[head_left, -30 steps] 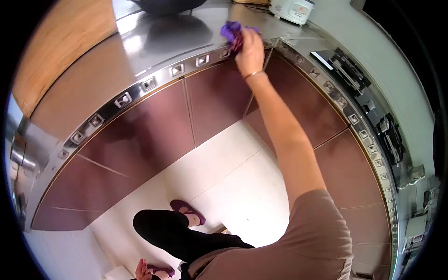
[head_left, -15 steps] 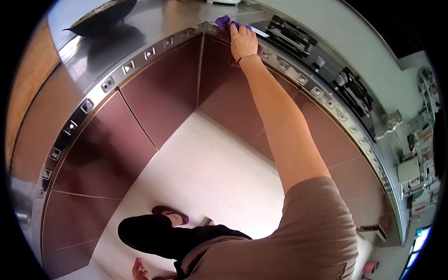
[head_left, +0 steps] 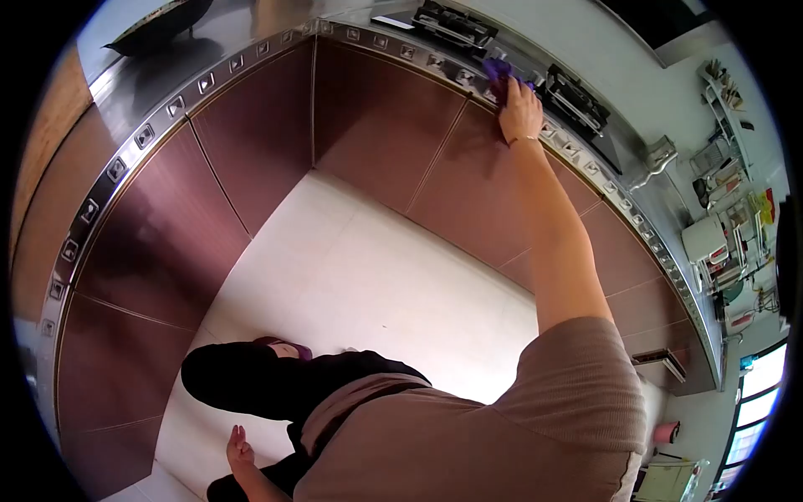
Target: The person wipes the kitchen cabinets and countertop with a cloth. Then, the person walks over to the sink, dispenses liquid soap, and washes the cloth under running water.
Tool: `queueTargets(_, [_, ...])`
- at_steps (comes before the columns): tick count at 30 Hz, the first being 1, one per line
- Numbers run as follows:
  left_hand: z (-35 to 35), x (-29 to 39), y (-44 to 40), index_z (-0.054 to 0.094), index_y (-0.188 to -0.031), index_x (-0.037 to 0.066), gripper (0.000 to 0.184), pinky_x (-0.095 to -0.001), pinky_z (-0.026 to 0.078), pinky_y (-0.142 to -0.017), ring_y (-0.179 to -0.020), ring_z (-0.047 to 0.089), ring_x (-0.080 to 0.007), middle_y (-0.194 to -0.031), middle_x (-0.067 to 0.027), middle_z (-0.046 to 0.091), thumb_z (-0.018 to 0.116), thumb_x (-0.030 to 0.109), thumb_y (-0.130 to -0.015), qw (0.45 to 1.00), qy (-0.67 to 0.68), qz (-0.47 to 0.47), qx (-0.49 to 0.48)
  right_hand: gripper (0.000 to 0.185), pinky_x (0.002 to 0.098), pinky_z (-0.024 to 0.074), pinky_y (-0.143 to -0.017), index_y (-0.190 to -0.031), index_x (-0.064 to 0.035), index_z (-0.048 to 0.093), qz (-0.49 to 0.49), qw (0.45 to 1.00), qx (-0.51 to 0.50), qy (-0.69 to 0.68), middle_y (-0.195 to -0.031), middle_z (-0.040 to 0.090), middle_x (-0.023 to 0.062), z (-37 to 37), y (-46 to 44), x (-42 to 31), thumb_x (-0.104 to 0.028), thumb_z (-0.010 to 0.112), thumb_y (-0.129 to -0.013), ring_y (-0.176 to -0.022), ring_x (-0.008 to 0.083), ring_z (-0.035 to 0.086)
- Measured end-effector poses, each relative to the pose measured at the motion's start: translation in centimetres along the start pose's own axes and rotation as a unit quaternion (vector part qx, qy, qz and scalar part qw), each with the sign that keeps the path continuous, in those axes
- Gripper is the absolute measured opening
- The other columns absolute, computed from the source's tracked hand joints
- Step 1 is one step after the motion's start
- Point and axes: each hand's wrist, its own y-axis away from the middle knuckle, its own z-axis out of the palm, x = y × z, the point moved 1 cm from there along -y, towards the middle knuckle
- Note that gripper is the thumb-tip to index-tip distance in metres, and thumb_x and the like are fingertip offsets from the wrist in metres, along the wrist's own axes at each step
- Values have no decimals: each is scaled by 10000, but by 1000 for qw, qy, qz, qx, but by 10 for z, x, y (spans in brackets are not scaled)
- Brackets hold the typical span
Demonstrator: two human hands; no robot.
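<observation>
My right hand (head_left: pixel 521 113) is closed on a purple cloth (head_left: pixel 498 74), bunched under the fingers. It presses the cloth against the studded metal front edge (head_left: pixel 435 61) of the counter, beside the stove (head_left: pixel 539 71). The arm is stretched out over the brown cabinet doors (head_left: pixel 468 159). Low at the left, my left hand (head_left: pixel 241 452) hangs by my body, away from the counter, with its fingers extended and nothing seen in them.
A dark wok (head_left: pixel 159 27) lies on the steel counter at the upper left. Two black burner grates (head_left: pixel 577 100) stand on the stove. Farther right are a metal holder (head_left: pixel 659 155) and a rack with kitchenware (head_left: pixel 707 238). Pale floor (head_left: pixel 360 268) stretches below the cabinets.
My right hand has moved with the purple cloth rightward along the counter edge, from near the corner to the middle of the stove. The view has shifted; my left hand stays low.
</observation>
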Motion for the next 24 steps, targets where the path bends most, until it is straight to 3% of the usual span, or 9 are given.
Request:
queueTargets(6, [18,1,1,380,-1306,65,421,-147,258,-340,-401,307,-35,-1143,-71,526,427,81,-887,998,-53,31,-25,421,406,377,-910,-1186,-136,498,51,998,8,37,-1116,555,114,-43,60,94,-74,480,-770,-1050,286,520])
queueTargets(11, [13,-4,23,381,-1304,67,436,-146,228,-338,-406,300,-41,-1124,-70,539,442,56,-872,995,-60,82,13,476,442,288,-988,-1194,-139,491,141,985,3,96,-1166,518,90,-80,108,154,-61,533,-726,-1149,247,446])
queueTargets(13, [7,-4,24,390,-1293,68,438,-146,221,-338,-405,295,-40,-1107,-68,552,430,30,-859,996,-23,81,36,475,451,263,-1008,-1198,-134,488,180,978,24,104,-1193,498,93,-84,127,182,-59,525,-730,-1175,250,422])
queueTargets(15, [-52,5,-21,403,-1282,71,438,-145,220,-339,-405,294,-41,-1092,-65,561,430,15,-848,997,-26,68,-23,472,452,254,-1016,-1200,-129,486,203,971,47,113,-1197,497,105,-84,142,195,-56,516,-735,-1181,269,416])
queueTargets(17, [-36,1,15,401,-1283,73,443,-145,216,-337,-404,292,-40,-1090,-66,562,427,5,-846,996,-47,72,-11,465,459,249,-1019,-1204,-129,484,231,955,146,111,-1197,494,121,-76,149,203,-56,508,-745,-1186,285,406])
queueTargets(19, [-24,-5,40,400,-1284,74,449,-144,212,-336,-403,291,-39,-1088,-67,562,425,-6,-844,995,-62,76,2,433,458,273,-1005,-1187,-124,504,215,956,164,112,-1166,517,126,-76,142,196,-73,509,-757,-1153,297,433])
queueTargets(22, [-26,-7,46,401,-1277,78,457,-144,207,-326,-406,293,-38,-1083,-70,563,402,-40,-836,995,32,87,34,401,435,341,-953,-1144,-164,550,121,983,118,72,-1092,562,100,-63,119,173,-105,533,-747,-1058,291,502])
queueTargets(24, [-27,-8,49,409,-1265,80,463,-146,200,-319,-410,298,-39,-1082,-72,562,396,-61,-824,989,24,104,105,420,415,363,-919,-1145,-169,546,96,987,114,61,-1070,562,98,-43,94,142,-84,530,-735,-1028,292,509])
